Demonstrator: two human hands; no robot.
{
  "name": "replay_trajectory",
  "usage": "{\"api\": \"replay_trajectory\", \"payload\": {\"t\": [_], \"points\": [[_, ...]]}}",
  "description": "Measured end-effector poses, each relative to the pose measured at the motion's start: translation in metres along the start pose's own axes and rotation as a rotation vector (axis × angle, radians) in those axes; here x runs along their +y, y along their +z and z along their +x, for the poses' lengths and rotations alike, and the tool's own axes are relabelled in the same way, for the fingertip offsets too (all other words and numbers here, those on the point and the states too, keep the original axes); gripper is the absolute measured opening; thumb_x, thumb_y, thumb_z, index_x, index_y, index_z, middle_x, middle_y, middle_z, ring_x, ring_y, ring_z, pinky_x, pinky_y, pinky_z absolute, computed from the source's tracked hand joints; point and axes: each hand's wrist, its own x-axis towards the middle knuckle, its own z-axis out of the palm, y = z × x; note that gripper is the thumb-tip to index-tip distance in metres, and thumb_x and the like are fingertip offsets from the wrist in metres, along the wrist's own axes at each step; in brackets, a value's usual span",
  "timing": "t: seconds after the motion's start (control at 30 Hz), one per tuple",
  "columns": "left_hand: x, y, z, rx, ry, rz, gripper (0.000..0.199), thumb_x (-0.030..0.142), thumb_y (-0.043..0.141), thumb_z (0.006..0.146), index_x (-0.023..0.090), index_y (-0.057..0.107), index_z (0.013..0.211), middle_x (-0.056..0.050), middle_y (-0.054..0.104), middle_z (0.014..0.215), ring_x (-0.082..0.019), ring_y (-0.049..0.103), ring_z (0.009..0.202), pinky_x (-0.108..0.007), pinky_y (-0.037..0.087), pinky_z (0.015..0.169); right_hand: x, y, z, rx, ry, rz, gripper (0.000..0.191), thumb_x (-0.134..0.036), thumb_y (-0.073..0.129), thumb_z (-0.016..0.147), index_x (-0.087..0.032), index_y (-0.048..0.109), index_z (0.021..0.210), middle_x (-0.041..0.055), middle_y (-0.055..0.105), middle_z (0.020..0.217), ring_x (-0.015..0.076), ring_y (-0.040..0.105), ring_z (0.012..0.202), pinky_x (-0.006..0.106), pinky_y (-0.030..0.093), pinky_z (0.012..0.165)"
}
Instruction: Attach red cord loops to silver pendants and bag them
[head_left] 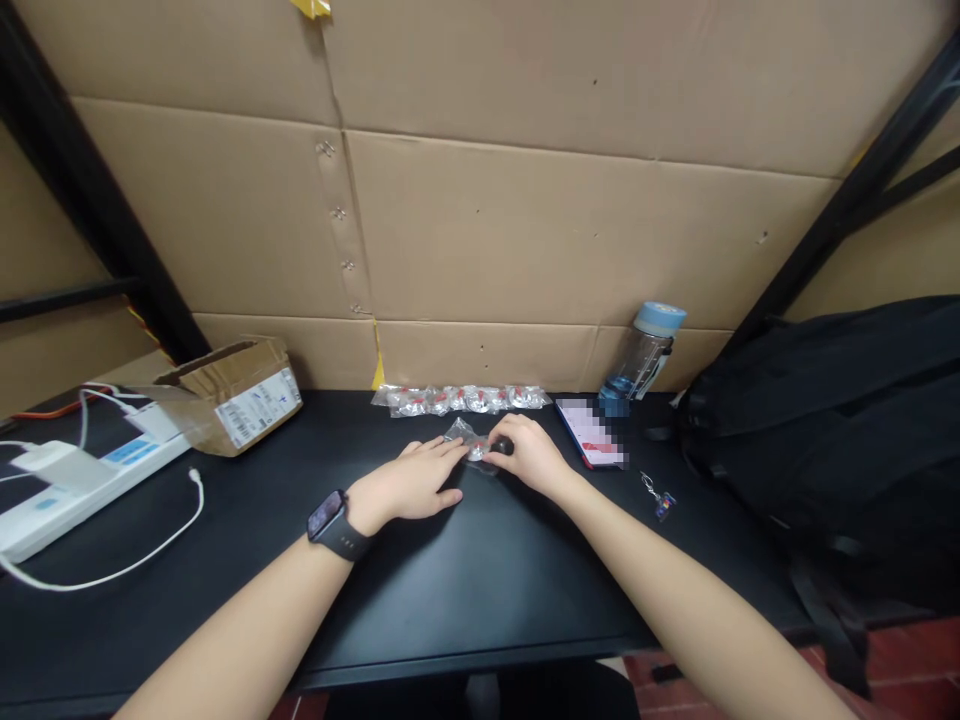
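Note:
A small clear plastic bag point(459, 430) with a round silvery and red item point(477, 451) lies on the black table in front of me. My left hand point(416, 480) rests flat with its fingers stretched out, fingertips on the bag's left side. My right hand point(525, 455) is closed round a small dark round object point(502, 446) at the bag's right side. Behind the hands, along the cardboard wall, several similar clear bags point(480, 400) with red and silvery items lie in a row.
An open cardboard box point(259, 405), a white power strip point(90, 490) and a white cable point(142, 568) are at the left. A phone point(589, 432), a blue-lidded bottle point(637, 360), a keychain point(663, 503) and a black backpack point(832, 440) are at the right.

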Motion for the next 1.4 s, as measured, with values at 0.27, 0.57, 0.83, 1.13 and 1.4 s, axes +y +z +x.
{"api": "replay_trajectory", "payload": {"t": [0.27,0.57,0.83,1.13,1.4], "points": [[0.0,-0.002,0.0,-0.05,0.03,-0.014,0.071,0.041,0.052,0.096,0.042,0.022,0.16,-0.004,0.017,0.17,-0.036,0.019,0.155,-0.062,0.026,0.118,0.01,0.008,0.002,-0.063,0.055,0.198,0.016,-0.023,0.079,0.082,-0.019,0.065,0.087,-0.0016,0.065,0.078,0.0135,0.06,0.07,0.024,0.046,0.067],[0.003,-0.003,0.002,-0.096,0.0,-0.014,0.058,0.05,0.052,0.095,0.049,0.039,0.152,0.001,0.012,0.171,-0.037,0.01,0.157,-0.066,0.018,0.119,0.013,0.003,0.004,0.077,-0.025,-0.063,0.026,-0.031,0.08,0.082,-0.023,0.062,0.098,0.0045,0.065,0.102,0.0229,0.06,0.099,0.033,0.047,0.085],[0.004,-0.009,0.001,-0.12,0.0,-0.039,0.06,0.043,0.057,0.092,0.05,0.042,0.15,0.005,0.01,0.171,-0.036,0.008,0.157,-0.07,0.015,0.118,0.01,0.015,0.011,0.078,-0.076,-0.22,0.027,-0.039,0.072,0.09,-0.022,0.062,0.109,0.0091,0.066,0.108,0.0254,0.06,0.1,0.036,0.047,0.088],[-0.005,-0.005,0.001,-0.072,0.059,-0.062,0.058,0.033,0.06,0.09,0.05,0.049,0.145,0.004,0.024,0.168,-0.036,0.018,0.156,-0.069,0.019,0.117,0.008,0.014,0.012,0.053,0.012,-0.169,0.033,-0.045,0.074,0.088,-0.021,0.064,0.108,0.0088,0.068,0.106,0.0241,0.063,0.096,0.033,0.047,0.082],[-0.029,-0.013,0.004,0.279,0.0,0.055,0.018,0.031,0.063,0.088,0.028,0.074,0.103,-0.006,0.071,0.121,-0.029,0.061,0.12,-0.046,0.041,0.105,0.026,-0.011,0.01,-0.074,-0.169,0.206,0.019,-0.024,0.051,0.102,-0.021,0.068,0.112,0.0067,0.072,0.109,0.0195,0.066,0.1,0.033,0.049,0.093]]}}
